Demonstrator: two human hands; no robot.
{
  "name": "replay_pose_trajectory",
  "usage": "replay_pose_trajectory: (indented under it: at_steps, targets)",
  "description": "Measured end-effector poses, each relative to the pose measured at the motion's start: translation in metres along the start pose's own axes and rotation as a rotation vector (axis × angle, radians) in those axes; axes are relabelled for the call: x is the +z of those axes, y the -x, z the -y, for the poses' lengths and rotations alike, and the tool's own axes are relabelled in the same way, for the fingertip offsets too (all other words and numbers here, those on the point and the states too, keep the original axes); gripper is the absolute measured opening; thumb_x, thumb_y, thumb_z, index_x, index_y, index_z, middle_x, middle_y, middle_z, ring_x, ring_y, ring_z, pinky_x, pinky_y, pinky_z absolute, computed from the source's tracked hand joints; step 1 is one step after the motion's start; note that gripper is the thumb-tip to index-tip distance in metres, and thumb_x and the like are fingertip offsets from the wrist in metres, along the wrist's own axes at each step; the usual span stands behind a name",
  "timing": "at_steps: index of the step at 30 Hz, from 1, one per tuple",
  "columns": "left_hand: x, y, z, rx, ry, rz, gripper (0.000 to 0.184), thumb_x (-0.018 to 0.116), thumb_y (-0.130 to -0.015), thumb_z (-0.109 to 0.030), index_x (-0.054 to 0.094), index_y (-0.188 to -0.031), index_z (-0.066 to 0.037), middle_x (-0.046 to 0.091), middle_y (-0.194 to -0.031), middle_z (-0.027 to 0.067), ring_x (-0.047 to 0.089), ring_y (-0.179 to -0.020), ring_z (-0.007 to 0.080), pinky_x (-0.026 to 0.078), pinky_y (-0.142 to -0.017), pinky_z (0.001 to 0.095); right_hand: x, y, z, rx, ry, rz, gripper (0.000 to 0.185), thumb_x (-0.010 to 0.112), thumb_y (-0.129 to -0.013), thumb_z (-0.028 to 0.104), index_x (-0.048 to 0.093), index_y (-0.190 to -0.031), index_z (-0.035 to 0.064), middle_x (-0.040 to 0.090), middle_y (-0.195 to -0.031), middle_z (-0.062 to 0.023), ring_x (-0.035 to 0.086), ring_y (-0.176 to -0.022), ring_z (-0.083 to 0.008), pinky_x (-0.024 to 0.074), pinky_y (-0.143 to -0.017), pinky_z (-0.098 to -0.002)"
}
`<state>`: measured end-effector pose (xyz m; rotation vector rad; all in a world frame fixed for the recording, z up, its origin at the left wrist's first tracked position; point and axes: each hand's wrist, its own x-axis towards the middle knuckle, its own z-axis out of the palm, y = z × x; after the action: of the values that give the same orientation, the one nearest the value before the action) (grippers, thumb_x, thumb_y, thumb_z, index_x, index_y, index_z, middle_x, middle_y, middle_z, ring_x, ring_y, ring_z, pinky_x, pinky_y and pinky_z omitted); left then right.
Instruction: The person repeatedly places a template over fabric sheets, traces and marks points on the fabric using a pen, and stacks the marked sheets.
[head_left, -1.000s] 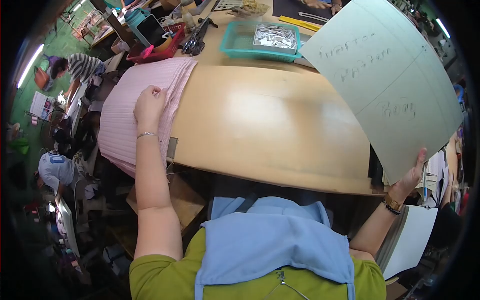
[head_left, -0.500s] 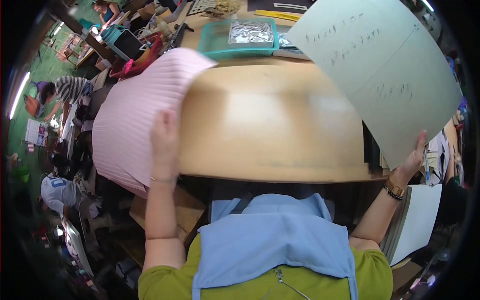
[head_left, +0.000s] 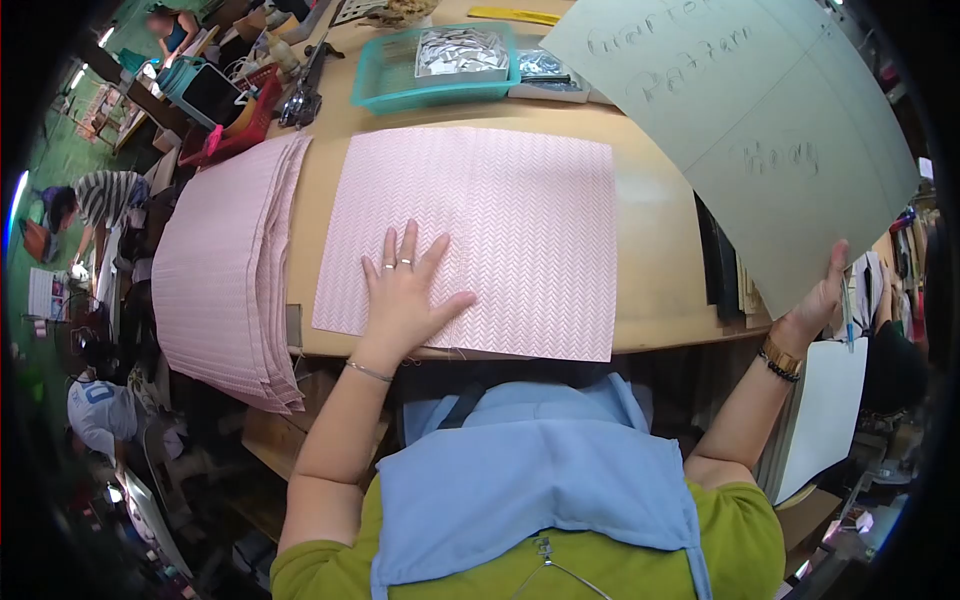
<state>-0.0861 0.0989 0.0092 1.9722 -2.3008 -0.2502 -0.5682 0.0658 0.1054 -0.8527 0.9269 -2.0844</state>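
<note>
Spread wide, the fingers of my left hand (head_left: 398, 305) lie flat on the pink sheet (head_left: 540, 230), near its lower-left part. The sheet's near edge runs along the near edge of the table (head_left: 660, 240). A narrow strip of table separates the sheet from the pink stack (head_left: 215, 265) on my left; a wider stretch lies to its right. Beyond the sheet sits the teal basket (head_left: 385, 75). My right hand (head_left: 812, 308) grips the pale green card (head_left: 770, 120) low down, fingers partly hidden.
</note>
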Motion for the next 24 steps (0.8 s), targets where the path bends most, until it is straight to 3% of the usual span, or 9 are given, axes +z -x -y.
replay_pose_trajectory:
  at_steps: [5,8,11,12,15,16,20,24]
  targets:
    - [0.012,-0.003,-0.034,-0.100,-0.003,-0.064,0.084,0.059,-0.083,-0.069,0.041,-0.148,-0.019,0.024,-0.155,0.0288,0.018,-0.144,0.0502,0.015,-0.108,0.0721,0.000,-0.005,-0.003,0.118,-0.107,0.099,0.043,0.057,-0.100,0.029,0.052,-0.133,0.0018,0.060,-0.126,-0.0080,0.058,-0.113,-0.0214,0.0449,-0.099,-0.0364]
    - [0.009,-0.005,-0.049,-0.117,0.035,-0.053,0.082,0.059,-0.083,-0.067,0.044,-0.147,-0.018,0.027,-0.154,0.0289,0.022,-0.143,0.0496,0.017,-0.108,0.0714,0.014,-0.002,-0.006,0.078,0.012,0.002,0.044,0.058,-0.100,0.028,0.051,-0.134,0.0016,0.060,-0.126,-0.0086,0.059,-0.112,-0.0216,0.0464,-0.098,-0.0363]
    - [-0.018,-0.017,-0.040,-0.091,0.174,0.083,0.084,0.062,-0.080,-0.069,0.047,-0.145,-0.018,0.030,-0.153,0.0274,0.023,-0.143,0.0474,0.018,-0.109,0.0699,0.026,0.001,-0.003,0.011,0.120,-0.061,0.039,0.058,-0.100,0.026,0.053,-0.131,0.0014,0.063,-0.119,-0.0096,0.064,-0.104,-0.0189,0.0529,-0.087,-0.0319]
    - [-0.024,-0.023,-0.029,-0.078,0.234,0.150,0.086,0.063,-0.078,-0.070,0.048,-0.145,-0.018,0.030,-0.153,0.0268,0.024,-0.143,0.0466,0.018,-0.110,0.0692,0.025,0.000,-0.002,0.018,0.128,-0.050,0.041,0.057,-0.100,0.027,0.052,-0.132,0.0014,0.062,-0.121,-0.0097,0.062,-0.107,-0.0200,0.0510,-0.090,-0.0335]
    - [-0.025,-0.029,0.010,0.002,-0.037,-0.087,0.093,0.069,-0.070,-0.072,0.051,-0.143,-0.018,0.030,-0.154,0.0255,0.022,-0.144,0.0456,0.017,-0.111,0.0687,0.019,-0.001,-0.001,0.052,0.130,-0.017,0.045,0.057,-0.100,0.029,0.049,-0.135,0.0014,0.060,-0.126,-0.0099,0.059,-0.113,-0.0222,0.0471,-0.097,-0.0366]
    - [-0.020,-0.030,0.024,0.001,0.012,-0.067,0.101,0.072,-0.063,-0.074,0.049,-0.144,-0.019,0.029,-0.155,0.0247,0.020,-0.144,0.0460,0.016,-0.111,0.0702,0.014,-0.002,-0.001,0.068,0.117,-0.009,0.045,0.057,-0.100,0.029,0.049,-0.135,0.0014,0.060,-0.127,-0.0099,0.059,-0.114,-0.0222,0.0470,-0.098,-0.0366]
    - [-0.008,-0.025,0.028,-0.030,0.016,-0.062,0.102,0.073,-0.064,-0.072,0.043,-0.148,-0.022,0.027,-0.156,0.0241,0.019,-0.145,0.0458,0.016,-0.110,0.0706,0.006,-0.004,-0.003,0.110,-0.010,0.059,0.045,0.057,-0.100,0.028,0.049,-0.136,0.0020,0.059,-0.129,-0.0100,0.057,-0.116,-0.0227,0.0458,-0.099,-0.0374]
    - [0.001,-0.022,0.011,-0.045,0.010,-0.103,0.103,0.071,-0.064,-0.074,0.043,-0.148,-0.021,0.027,-0.155,0.0253,0.018,-0.145,0.0467,0.015,-0.109,0.0721,0.029,0.001,-0.001,0.065,0.181,-0.084,0.045,0.056,-0.100,0.027,0.049,-0.136,0.0020,0.059,-0.129,-0.0103,0.057,-0.116,-0.0231,0.0449,-0.100,-0.0383]
